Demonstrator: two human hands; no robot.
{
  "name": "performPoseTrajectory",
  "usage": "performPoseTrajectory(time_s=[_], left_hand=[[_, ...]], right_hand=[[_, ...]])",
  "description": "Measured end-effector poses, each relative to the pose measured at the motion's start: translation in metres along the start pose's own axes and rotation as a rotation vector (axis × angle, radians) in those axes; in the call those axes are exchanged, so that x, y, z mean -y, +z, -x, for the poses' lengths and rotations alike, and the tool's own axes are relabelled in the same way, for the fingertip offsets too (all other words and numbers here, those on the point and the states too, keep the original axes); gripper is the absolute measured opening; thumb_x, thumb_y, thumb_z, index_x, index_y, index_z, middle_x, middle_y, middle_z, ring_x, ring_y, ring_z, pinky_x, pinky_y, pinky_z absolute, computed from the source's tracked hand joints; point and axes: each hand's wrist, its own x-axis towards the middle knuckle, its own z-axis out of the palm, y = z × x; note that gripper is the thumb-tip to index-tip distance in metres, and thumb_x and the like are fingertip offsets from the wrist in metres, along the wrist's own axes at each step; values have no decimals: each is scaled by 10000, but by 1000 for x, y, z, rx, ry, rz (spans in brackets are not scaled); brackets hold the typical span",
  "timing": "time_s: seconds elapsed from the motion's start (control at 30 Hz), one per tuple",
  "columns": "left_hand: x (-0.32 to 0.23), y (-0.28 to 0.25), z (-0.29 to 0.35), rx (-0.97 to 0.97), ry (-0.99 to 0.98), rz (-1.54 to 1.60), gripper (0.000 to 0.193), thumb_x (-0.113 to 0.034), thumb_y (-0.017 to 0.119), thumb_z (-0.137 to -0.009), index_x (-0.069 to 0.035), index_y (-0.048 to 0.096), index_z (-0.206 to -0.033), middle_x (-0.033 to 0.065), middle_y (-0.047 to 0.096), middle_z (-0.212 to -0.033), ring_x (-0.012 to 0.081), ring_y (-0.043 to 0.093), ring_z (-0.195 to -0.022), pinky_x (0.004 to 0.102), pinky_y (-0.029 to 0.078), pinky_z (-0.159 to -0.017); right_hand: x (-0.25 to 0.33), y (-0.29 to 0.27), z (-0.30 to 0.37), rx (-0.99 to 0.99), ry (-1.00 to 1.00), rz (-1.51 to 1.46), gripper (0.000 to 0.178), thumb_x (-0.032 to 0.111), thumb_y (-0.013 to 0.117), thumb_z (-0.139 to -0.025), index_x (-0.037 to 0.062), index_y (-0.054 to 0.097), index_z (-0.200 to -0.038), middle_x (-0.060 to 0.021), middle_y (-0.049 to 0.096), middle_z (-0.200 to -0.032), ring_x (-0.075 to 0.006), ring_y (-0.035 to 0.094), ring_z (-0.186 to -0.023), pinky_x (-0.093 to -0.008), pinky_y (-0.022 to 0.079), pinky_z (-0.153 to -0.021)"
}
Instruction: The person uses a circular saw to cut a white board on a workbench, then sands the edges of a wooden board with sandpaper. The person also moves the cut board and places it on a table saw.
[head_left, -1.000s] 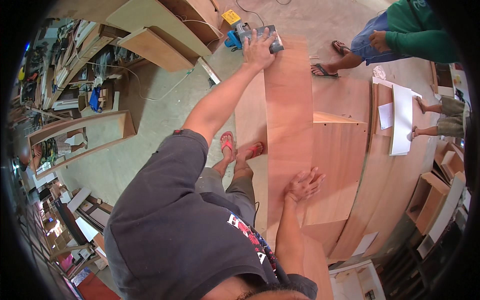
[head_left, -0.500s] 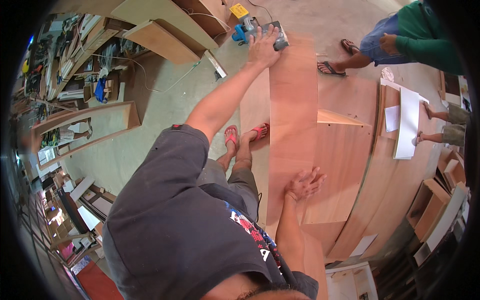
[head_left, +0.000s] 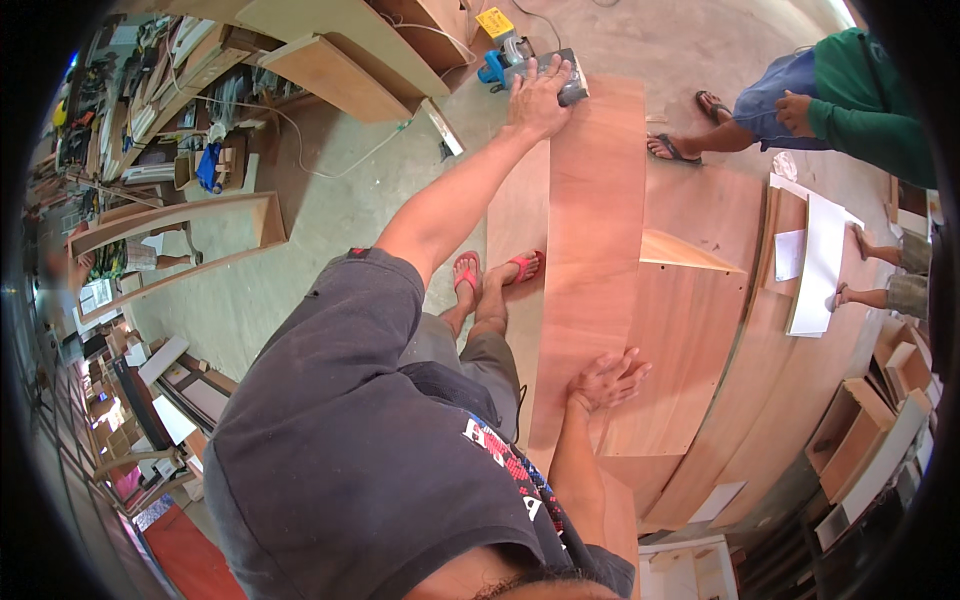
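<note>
My left hand [head_left: 541, 108] is at the far end of a long reddish-brown wooden board [head_left: 597, 215], its fingers over a dark grey block [head_left: 573, 79] with a pale edge. Right beside the block is a blue and grey power tool [head_left: 500, 65]; I cannot tell whether the two are one piece. My right hand [head_left: 606, 382] lies on the board's right edge near its closer end, fingers spread, gripping nothing. Under and right of the board is a wooden box-like panel [head_left: 675, 350] with small dark holes.
A co-worker in green sleeves [head_left: 870, 125] stands far right, wearing dark flip-flops. White sheets [head_left: 818, 265] lie on large wooden panels [head_left: 760, 370] at right. An open wooden frame [head_left: 185, 218] stands left. A white cord [head_left: 300, 150] crosses the floor, near leaning boards [head_left: 335, 75].
The whole view has shifted slightly, things sitting a little lower and to the right. The board's far end was blurred and is now sharp. Both hands keep their places on the block and board.
</note>
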Motion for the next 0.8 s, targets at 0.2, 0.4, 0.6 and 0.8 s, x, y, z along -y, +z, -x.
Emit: performPoseTrajectory(time_s=[0.2,0.4,0.6,0.8], left_hand=[[-67,19,199,130,-47,374,956,-129,768,-820,-108,293,-1649,175,274,-1705,527,189,-1551,657,220,-1231],[-43,7,115,69,42,48,906,-281,772,-842,-171,347,-1635,79,307,-1707,466,247,-1554,661,269,-1214],[-22,12,46,120,153,-203,905,-143,767,-764,-153,417,-1599,74,294,-1714,444,227,-1568,670,267,-1208],[-76,-19,202,438,370,-52,960,-182,783,-749,-200,388,-1623,34,259,-1731,379,175,-1599,616,203,-1257]], right_hand=[[-2,2,0,-45,42,23,576,437,544,-1017,213,501,-1546,-227,340,-1643,-409,348,-1502,-602,281,-1202],[-11,9,1,-101,-24,-3,571,443,534,-1025,232,485,-1554,-218,317,-1659,-401,337,-1512,-617,261,-1214],[-2,2,0,-77,5,28,578,462,525,-1023,227,491,-1549,-213,336,-1653,-401,354,-1508,-622,313,-1188],[-1,1,2,-103,7,113,558,469,527,-1031,229,491,-1534,-201,483,-1554,-394,464,-1437,-592,374,-1165]])
